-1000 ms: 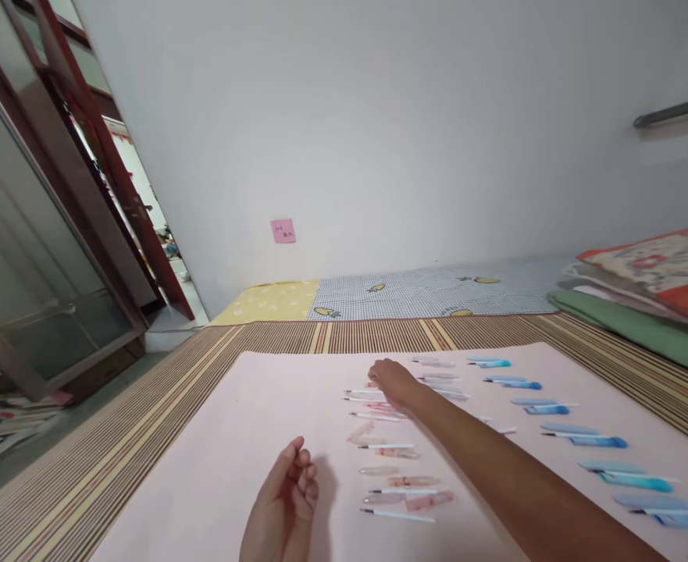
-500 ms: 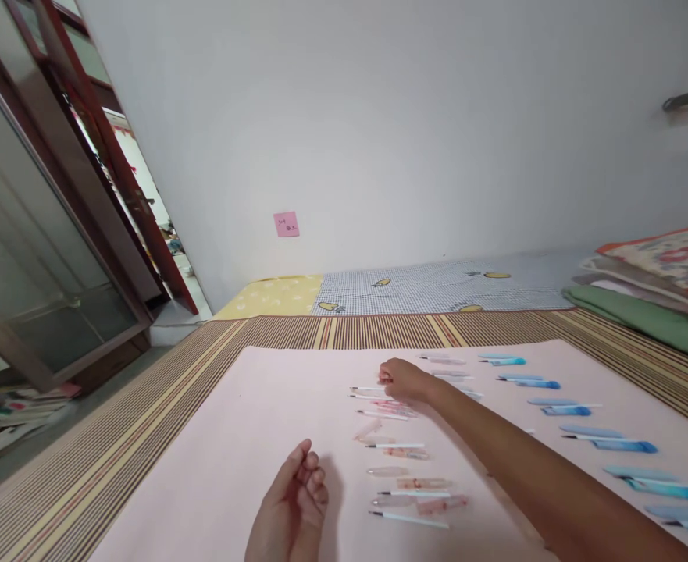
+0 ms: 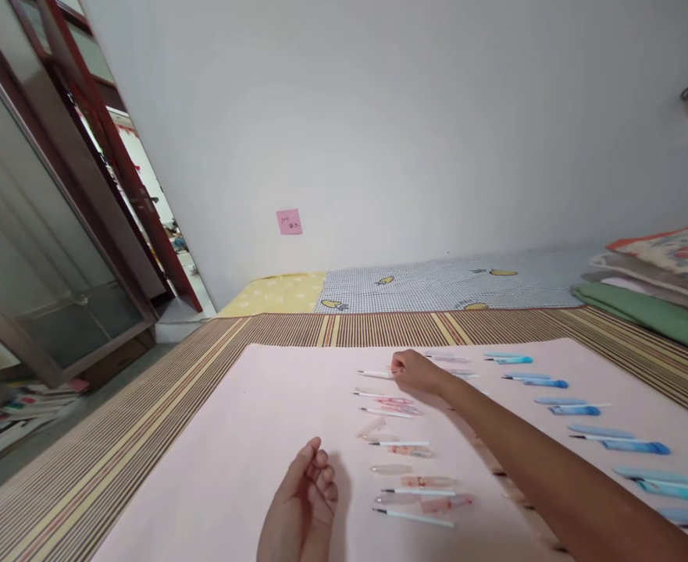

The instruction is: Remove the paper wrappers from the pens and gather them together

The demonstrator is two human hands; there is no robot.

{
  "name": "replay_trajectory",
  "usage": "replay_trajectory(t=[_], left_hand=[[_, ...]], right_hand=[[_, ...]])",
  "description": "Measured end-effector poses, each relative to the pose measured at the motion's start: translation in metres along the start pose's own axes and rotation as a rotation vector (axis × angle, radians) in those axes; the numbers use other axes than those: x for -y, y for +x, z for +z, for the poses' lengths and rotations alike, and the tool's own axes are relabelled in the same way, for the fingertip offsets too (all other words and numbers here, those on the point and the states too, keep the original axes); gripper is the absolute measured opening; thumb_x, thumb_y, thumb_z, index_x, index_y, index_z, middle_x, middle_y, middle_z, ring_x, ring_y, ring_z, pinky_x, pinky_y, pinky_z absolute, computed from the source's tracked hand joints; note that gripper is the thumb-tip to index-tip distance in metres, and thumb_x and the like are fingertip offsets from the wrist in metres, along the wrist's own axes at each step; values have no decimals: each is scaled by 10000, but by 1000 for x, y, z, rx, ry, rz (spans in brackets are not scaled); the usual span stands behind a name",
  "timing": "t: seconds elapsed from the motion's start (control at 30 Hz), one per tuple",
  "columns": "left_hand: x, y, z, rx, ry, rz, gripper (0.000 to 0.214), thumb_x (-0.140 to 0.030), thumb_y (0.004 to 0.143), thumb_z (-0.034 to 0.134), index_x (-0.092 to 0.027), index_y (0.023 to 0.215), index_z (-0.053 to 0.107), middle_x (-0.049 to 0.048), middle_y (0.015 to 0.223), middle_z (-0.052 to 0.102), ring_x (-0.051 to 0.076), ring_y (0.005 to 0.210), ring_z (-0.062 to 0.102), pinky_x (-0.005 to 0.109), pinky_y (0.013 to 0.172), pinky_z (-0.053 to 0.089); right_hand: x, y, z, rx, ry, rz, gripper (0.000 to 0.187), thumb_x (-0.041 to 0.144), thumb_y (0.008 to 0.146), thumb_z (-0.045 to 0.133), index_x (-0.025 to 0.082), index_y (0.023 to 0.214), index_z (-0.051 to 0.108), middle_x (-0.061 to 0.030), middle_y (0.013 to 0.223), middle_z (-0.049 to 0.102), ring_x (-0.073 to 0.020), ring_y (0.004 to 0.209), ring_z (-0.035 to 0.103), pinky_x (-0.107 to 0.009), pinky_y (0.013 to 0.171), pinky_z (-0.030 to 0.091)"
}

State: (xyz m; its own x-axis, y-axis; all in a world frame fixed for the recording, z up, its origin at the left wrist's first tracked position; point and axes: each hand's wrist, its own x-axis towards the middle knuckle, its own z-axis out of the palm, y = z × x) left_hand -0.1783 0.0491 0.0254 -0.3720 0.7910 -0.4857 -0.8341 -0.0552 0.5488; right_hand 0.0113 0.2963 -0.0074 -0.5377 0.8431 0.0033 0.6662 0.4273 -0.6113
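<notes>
My right hand (image 3: 415, 370) is over the far part of a pink sheet (image 3: 203, 453), fingers closed in a pinch at the right end of a white pen refill (image 3: 374, 374), whose dark tip points left. Nearer me lie more refills, one of them white (image 3: 415, 518), among clear pink and orange pen barrels (image 3: 429, 481) and caps (image 3: 391, 469). My left hand (image 3: 304, 503) rests palm up on the sheet, left of these parts, its fingers loosely curled and apart from the thumb, with nothing in it.
Blue pen parts (image 3: 635, 446) lie in rows on the right, partly behind my right forearm. A striped mat (image 3: 162, 414) surrounds the sheet. Folded cloths (image 3: 660, 304) are stacked at the far right. A pink note (image 3: 289, 222) sticks to the wall.
My right hand has moved slightly away from me with the refill, which now lies farther from the neighbouring refill. My left hand keeps nearly the same pose. The view has shifted a little.
</notes>
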Motion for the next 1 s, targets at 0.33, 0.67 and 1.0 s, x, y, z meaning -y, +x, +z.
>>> replay_trajectory(t=[0.33, 0.67, 1.0], left_hand=[[12, 0, 5, -61, 5, -13, 144, -27, 889, 558, -49, 931, 694, 89, 711, 688, 96, 527, 635, 163, 463, 542], [9, 2, 4, -110, -111, 64, 164, 14, 906, 517, -60, 819, 634, 80, 761, 692, 73, 548, 652, 127, 475, 543], [8, 0, 8, -84, -119, 29, 97, 23, 872, 570, -45, 882, 639, 66, 734, 653, 53, 488, 583, 124, 417, 497]], right_hand=[[86, -73, 28, -52, 469, -120, 71, 112, 761, 548, 167, 728, 577, -18, 730, 708, -126, 656, 596, -210, 561, 416], [74, -50, 16, -16, 307, -26, 132, 259, 879, 612, 139, 875, 668, -33, 822, 703, -145, 735, 633, -228, 611, 460], [43, 10, 23, 194, -147, 193, 295, 331, 949, 617, 165, 1192, 623, -77, 1210, 642, -220, 1008, 653, -411, 851, 562]])
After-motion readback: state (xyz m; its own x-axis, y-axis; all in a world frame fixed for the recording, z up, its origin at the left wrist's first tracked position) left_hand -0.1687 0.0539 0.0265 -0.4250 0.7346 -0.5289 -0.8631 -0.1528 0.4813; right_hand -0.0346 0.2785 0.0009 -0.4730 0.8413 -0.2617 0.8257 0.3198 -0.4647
